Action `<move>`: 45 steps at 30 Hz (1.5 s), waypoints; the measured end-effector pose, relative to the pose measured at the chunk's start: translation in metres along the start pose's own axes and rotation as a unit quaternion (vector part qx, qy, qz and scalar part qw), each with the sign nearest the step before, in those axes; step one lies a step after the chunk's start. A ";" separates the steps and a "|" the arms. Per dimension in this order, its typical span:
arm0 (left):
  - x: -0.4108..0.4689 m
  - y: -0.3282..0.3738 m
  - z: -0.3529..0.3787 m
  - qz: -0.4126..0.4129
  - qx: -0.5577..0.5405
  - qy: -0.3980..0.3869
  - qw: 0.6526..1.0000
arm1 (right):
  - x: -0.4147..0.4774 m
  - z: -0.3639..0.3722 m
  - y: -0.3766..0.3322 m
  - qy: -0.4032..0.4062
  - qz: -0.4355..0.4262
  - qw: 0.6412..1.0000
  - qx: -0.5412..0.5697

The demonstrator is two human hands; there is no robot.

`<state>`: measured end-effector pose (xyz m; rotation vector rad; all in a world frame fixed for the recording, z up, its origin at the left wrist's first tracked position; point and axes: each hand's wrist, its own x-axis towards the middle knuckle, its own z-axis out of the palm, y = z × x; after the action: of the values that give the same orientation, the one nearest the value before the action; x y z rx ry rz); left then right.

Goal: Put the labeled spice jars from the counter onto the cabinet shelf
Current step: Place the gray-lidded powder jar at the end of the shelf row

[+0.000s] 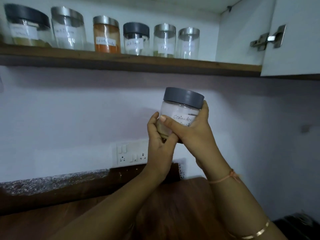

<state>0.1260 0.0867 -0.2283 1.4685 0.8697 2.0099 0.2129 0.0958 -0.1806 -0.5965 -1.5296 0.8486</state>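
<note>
Both my hands hold up a glass spice jar (181,110) with a grey lid and a label reading "Coriander", in front of the wall below the shelf. My right hand (192,132) wraps its side and front, thumb across the glass. My left hand (159,141) cups the jar's lower left and base. Above, the wooden cabinet shelf (121,60) carries several labeled jars in a row, among them an orange powder jar (106,36) and a grey-lidded "Black Pepper" jar (136,39). The rightmost jar (188,43) leaves bare shelf to its right.
The open white cabinet door (290,37) with its metal hinge (268,39) stands at the right end of the shelf. A switch and socket plate (131,154) sits on the wall. The brown counter (86,205) lies below, with a dark object (297,224) at the lower right.
</note>
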 end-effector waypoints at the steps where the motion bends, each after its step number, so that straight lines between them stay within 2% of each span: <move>1: 0.006 0.001 0.005 0.007 0.017 -0.008 1.000 | 0.007 -0.003 -0.003 0.006 -0.002 1.000 0.006; 6: 0.046 0.018 0.025 0.050 0.128 -0.064 0.988 | 0.049 -0.026 -0.025 0.034 -0.026 0.999 0.004; 8: 0.065 0.026 0.031 0.098 0.189 -0.061 0.975 | 0.067 -0.037 -0.035 0.041 -0.040 0.998 0.002; 10: 0.085 0.033 0.037 0.160 0.276 -0.031 0.947 | 0.086 -0.047 -0.045 0.048 -0.062 0.997 -0.010; 13: 0.115 0.045 0.042 0.281 0.395 -0.002 0.875 | 0.114 -0.063 -0.058 0.060 -0.097 0.993 -0.039; 15: 0.137 0.050 0.046 0.332 0.495 0.005 0.803 | 0.134 -0.072 -0.065 0.070 -0.112 0.989 -0.060; 18: 0.165 0.048 0.053 0.311 0.654 -0.005 0.690 | 0.166 -0.084 -0.070 0.087 -0.128 0.984 -0.087; 20: 0.178 0.041 0.055 0.283 0.703 -0.012 0.653 | 0.188 -0.091 -0.070 0.096 -0.133 0.981 -0.107; 22: 0.185 0.036 0.054 0.295 0.712 0.000 0.637 | 0.208 -0.097 -0.066 0.101 -0.133 0.978 -0.122; 25: 0.192 0.030 0.054 0.361 0.678 0.064 0.638 | 0.237 -0.104 -0.054 0.101 -0.121 0.975 -0.156; 29: 0.198 0.022 0.061 0.369 0.666 0.134 0.635 | 0.267 -0.109 -0.036 0.108 -0.095 0.963 -0.227; 32: 0.202 0.014 0.064 0.388 0.653 0.173 0.627 | 0.287 -0.113 -0.025 0.094 -0.062 0.966 -0.232; 38: 0.210 -0.001 0.065 0.437 0.626 0.223 0.607 | 0.325 -0.122 -0.013 0.037 0.006 0.970 -0.241; 45: 0.218 -0.010 0.065 0.460 0.626 0.260 0.572 | 0.352 -0.124 0.001 0.024 0.018 0.966 -0.257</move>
<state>0.1240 0.2621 -0.0830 2.3900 2.6285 2.7189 0.2850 0.3930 0.0327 -1.0157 -1.7060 0.4528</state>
